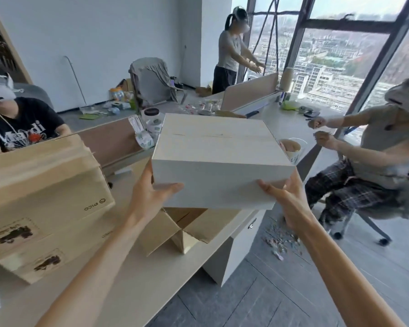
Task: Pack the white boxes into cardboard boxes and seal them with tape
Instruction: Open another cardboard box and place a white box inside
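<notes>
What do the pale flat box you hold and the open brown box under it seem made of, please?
The pale flat box looks like smooth, matte paperboard: crisp edges, no gloss. The open brown box is probably corrugated cardboard: raw tan flaps, folded outward.

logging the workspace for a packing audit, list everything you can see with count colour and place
white box: 1, white, held up over the desk
open cardboard box: 1, brown, on the desk under the white box, flaps open
stacked cartons: count unclear, tan, desk left
desk: 1, pale, foreground
tub: 1, white, behind the white box, right
person in black shirt: 1, far left
standing person: 1, grey top, by the window
seated person: 1, grey shirt, right
draped chair: 1, grey, back centre
floor scraps: many, mixed, floor right of desk
left hand: 1, grips the white box's left corner
right hand: 1, grips its right corner
</notes>
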The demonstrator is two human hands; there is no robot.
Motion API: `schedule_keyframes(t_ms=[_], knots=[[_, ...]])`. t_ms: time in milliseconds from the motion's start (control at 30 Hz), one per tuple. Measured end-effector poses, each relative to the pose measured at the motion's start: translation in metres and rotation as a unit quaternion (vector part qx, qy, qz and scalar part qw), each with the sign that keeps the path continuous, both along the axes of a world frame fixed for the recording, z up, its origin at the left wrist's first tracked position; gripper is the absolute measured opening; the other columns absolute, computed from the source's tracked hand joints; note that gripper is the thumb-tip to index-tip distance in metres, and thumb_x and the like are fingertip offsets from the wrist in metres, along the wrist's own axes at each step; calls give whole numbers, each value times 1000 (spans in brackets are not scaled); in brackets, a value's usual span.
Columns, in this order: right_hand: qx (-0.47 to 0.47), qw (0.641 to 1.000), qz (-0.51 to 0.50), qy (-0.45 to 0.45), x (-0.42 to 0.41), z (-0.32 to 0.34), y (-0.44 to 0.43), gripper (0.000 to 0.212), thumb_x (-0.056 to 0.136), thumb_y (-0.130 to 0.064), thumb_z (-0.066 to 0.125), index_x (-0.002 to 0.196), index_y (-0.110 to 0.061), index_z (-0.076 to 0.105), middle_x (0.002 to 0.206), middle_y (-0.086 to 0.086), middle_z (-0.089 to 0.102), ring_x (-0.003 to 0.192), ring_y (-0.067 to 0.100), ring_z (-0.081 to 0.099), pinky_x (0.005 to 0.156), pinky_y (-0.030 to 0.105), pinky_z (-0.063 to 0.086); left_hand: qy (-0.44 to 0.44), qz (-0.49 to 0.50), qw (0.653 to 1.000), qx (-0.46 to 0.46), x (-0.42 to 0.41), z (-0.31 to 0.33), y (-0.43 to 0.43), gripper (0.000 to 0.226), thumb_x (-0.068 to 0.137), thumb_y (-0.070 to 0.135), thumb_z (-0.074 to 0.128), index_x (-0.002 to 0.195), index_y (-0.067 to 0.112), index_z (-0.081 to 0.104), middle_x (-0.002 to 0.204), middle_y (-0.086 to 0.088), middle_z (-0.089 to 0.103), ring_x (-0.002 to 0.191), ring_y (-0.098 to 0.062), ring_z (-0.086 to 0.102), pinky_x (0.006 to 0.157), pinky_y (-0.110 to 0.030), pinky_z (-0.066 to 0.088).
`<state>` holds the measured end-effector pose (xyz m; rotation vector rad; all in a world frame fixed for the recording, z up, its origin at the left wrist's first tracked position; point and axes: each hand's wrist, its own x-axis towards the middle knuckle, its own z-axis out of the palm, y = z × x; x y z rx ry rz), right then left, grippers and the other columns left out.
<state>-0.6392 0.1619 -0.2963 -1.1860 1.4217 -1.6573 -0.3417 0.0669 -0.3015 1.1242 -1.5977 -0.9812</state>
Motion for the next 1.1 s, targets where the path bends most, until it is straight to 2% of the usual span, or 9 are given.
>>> schedule_keyframes(t_ms=[167, 333, 500, 667, 733, 833, 900, 1000, 1100], knots=[[24, 999, -5, 41, -38, 4, -48, 77, 69, -17, 82, 136, -21, 45, 118, -7, 67, 104, 5, 66, 82, 23, 56, 26, -10, 999, 17, -43, -23, -48, 62, 68, 37, 86, 114, 54, 48, 108, 24, 64, 101, 5, 59, 77, -14, 50], [61, 996, 19, 64, -57, -1, -107, 68, 74, -10, 82, 128, -33, 48, 122, -3, 66, 112, 16, 63, 97, 46, 51, 46, 4, 998, 36, -56, -40, -93, 68, 67, 38, 85, 123, 47, 48, 110, 22, 64, 103, 0, 60, 76, -13, 48], [87, 990, 88, 71, -51, -16, -168, 64, 73, -15, 84, 124, -32, 49, 122, -1, 65, 114, 18, 62, 101, 53, 49, 42, 71, 994, 66, -39, -56, -106, 64, 76, 26, 82, 121, 51, 44, 111, 23, 63, 103, 6, 58, 82, -15, 48], [109, 975, 186, 55, -35, -48, -223, 78, 69, -15, 85, 135, -26, 45, 128, -1, 63, 119, 20, 60, 101, 53, 48, -26, 155, 984, 89, -18, -72, -96, 65, 77, 36, 80, 128, 47, 40, 103, 31, 61, 93, 15, 57, 68, -4, 44], [118, 967, 222, 49, -32, -61, -239, 78, 68, -14, 85, 135, -27, 46, 126, -3, 64, 116, 18, 61, 100, 52, 49, -42, 188, 977, 89, -16, -78, -89, 68, 75, 41, 81, 132, 40, 45, 105, 27, 65, 97, 12, 59, 78, -10, 50], [113, 955, 274, 28, -38, -73, -252, 75, 73, -2, 77, 137, -22, 43, 123, -8, 66, 113, 13, 64, 93, 40, 56, -68, 234, 966, 86, -26, -85, -78, 65, 70, 50, 81, 127, 35, 53, 110, 18, 69, 102, -3, 65, 86, -40, 57], [108, 947, 303, 2, -49, -77, -258, 81, 75, 4, 73, 144, -20, 37, 124, -8, 66, 113, 12, 64, 84, 30, 58, -68, 262, 958, 93, -44, -83, -72, 55, 72, 41, 82, 121, 37, 56, 109, 19, 69, 102, -2, 64, 86, -41, 56], [114, 932, 343, -21, -78, -84, -268, 76, 75, -3, 76, 140, -22, 41, 126, -2, 65, 116, 16, 63, 94, 42, 54, -56, 312, 937, 145, -77, -81, -60, 47, 70, 44, 83, 109, 48, 57, 106, 23, 67, 98, 5, 63, 88, -37, 55], [136, 919, 370, -13, -97, -101, -277, 71, 64, -33, 89, 123, -27, 50, 124, 1, 65, 119, 24, 60, 100, 55, 47, -52, 357, 912, 194, -98, -88, -50, 66, 58, 59, 82, 113, 40, 53, 108, 20, 65, 99, 2, 61, 88, -37, 54]])
